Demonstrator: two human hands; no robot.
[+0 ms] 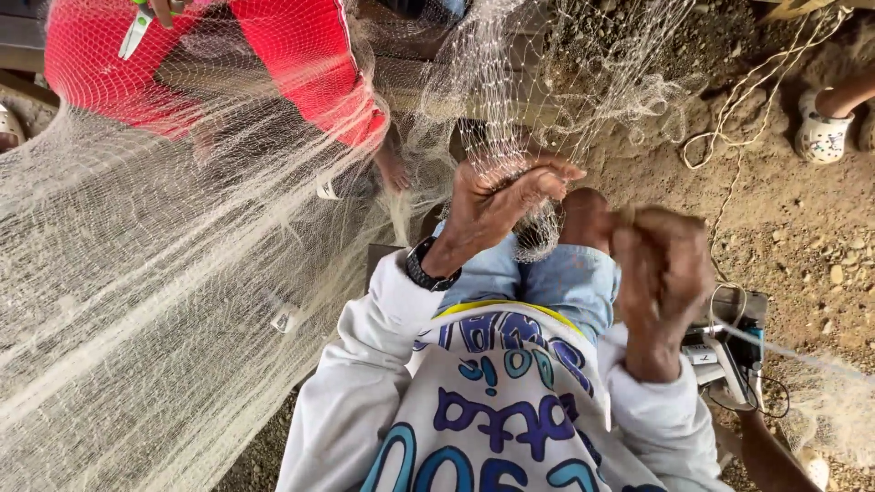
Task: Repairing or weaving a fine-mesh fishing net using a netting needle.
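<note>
Left hand (497, 205) pinches the pale fishing net (164, 292); right hand (661, 273), blurred, fists around a strand. Net spreads out to nine o'clock, veiling a co-worker's red shirt (301, 64) at eleven; cord (738, 109) at two.

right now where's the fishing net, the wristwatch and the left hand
fishing net (137, 301), head view, on the broad spread of mesh at left
wristwatch (427, 270), head view, on the dark band
left hand (497, 196), head view, on the back of the hand

White long sleeves (365, 364); black wristwatch (427, 267) just above the left cuff; blue-lettered white shirt front (501, 401); light blue jeans (547, 278).
</note>
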